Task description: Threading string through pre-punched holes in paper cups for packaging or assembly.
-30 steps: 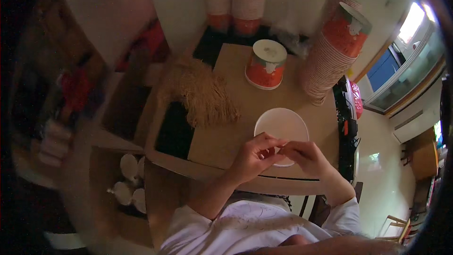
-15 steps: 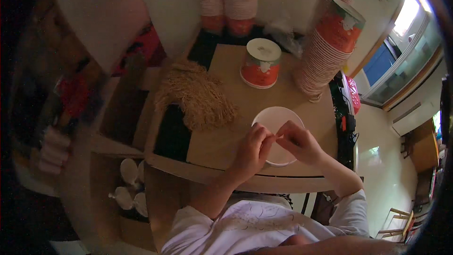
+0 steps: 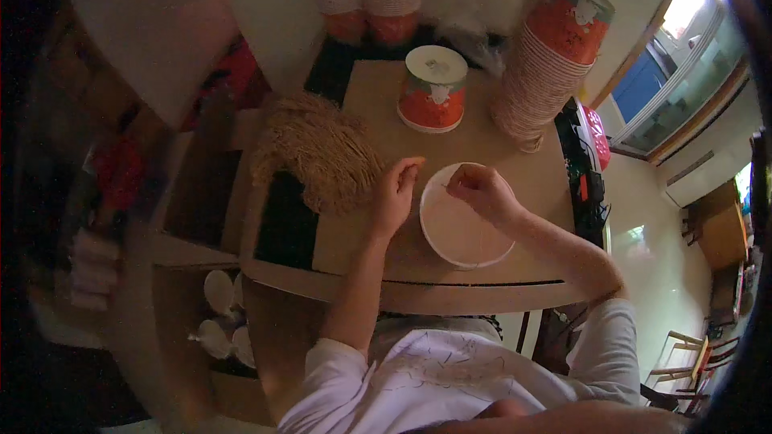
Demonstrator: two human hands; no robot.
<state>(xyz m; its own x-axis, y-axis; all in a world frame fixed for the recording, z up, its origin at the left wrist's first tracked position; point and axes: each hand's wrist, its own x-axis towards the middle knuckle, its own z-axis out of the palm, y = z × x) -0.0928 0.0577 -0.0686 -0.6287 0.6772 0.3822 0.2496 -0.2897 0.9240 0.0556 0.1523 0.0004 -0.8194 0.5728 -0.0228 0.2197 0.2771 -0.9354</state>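
A loose heap of tan straw-like fibres (image 3: 322, 157) lay at the tabletop's (image 3: 378, 241) left. The left hand (image 3: 394, 197) pinched a thin strand, grip closed. Beside it, the right hand (image 3: 478, 191) pinched inside a white paper bowl (image 3: 465, 229), probably light and easily crushed, best held by its rim. Its contents were unclear.

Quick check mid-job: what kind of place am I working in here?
Probably a small hand-assembly workbench in a workshop or home room. A tall stack of paper cups stands on the cardboard-topped table, a bundle of tan cords lies at the left, and a white paper bowl sits between both hands.
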